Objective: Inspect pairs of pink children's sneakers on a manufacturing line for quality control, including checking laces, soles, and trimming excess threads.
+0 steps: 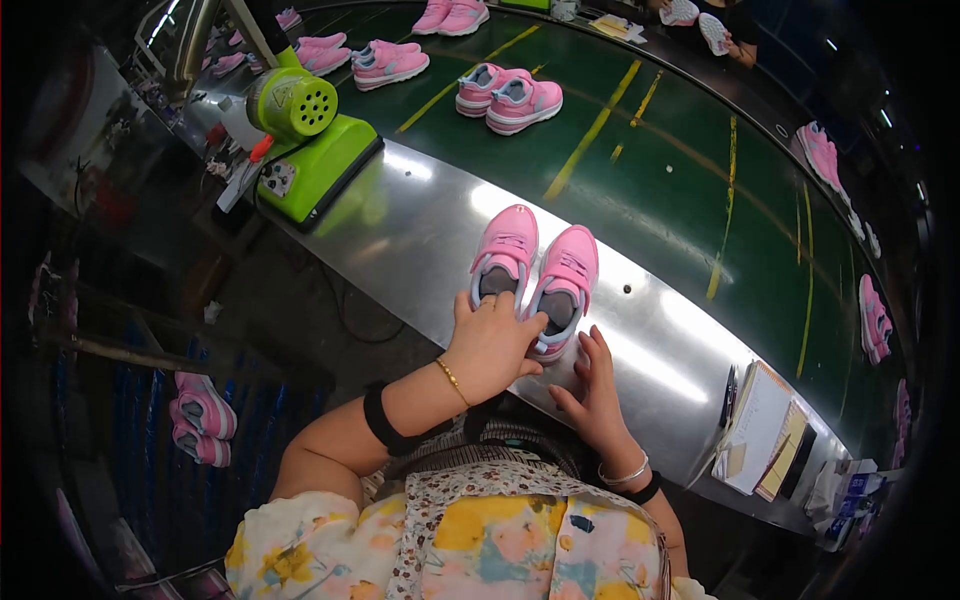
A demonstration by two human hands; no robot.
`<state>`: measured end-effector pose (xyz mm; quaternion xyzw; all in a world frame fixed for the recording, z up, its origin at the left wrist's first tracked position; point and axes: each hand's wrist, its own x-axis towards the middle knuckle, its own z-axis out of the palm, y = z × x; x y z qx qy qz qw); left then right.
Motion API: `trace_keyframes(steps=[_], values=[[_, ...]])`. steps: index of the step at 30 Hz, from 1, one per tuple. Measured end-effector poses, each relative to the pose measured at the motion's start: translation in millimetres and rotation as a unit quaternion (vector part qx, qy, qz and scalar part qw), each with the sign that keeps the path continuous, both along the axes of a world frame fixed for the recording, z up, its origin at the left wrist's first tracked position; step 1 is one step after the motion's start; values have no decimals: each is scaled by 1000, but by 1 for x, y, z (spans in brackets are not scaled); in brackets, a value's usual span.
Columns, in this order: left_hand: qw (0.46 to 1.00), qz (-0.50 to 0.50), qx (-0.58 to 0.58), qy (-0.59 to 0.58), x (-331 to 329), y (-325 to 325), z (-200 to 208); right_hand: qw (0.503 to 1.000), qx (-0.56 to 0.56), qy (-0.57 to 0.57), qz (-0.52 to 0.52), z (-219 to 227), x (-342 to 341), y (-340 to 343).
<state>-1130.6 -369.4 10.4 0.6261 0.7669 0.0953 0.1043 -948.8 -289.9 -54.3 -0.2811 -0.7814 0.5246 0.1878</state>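
Observation:
A pair of small pink shoes stands side by side on the shiny metal ledge (420, 250) in front of me, toes pointing away. My left hand (492, 345) lies over the heels of both, its fingers on the left shoe (505, 250) and its thumb against the right shoe (566, 275). My right hand (594, 385) rests on the ledge just right of the right shoe's heel, fingers apart and holding nothing.
A green machine (310, 140) stands at the ledge's left end. A green conveyor belt (640, 150) with yellow lines carries more pink shoe pairs (510, 98). Notebooks and papers (765, 430) lie at right. Pink shoes (203, 418) sit on a lower rack at left. Another person (715, 25) works across the belt.

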Motion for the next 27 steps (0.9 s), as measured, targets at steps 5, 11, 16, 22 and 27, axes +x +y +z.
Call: trace_keyframes(steps=[5, 11, 16, 22, 27], values=[[999, 46, -25, 15, 16, 13, -6, 999, 50, -14, 10, -16, 32, 1], [992, 122, 38, 20, 13, 3, -12, 995, 85, -13, 53, -19, 17, 6], [973, 106, 198, -56, 14, -3, -53, 979, 182, -62, 67, -21, 21, 4], [937, 140, 306, -88, 10, -60, -49, 954, 132, -180, 200, -75, 43, 85], [902, 259, 320, 132, 13, -209, 13, 889, 237, -80, 384, -49, -53, 87]])
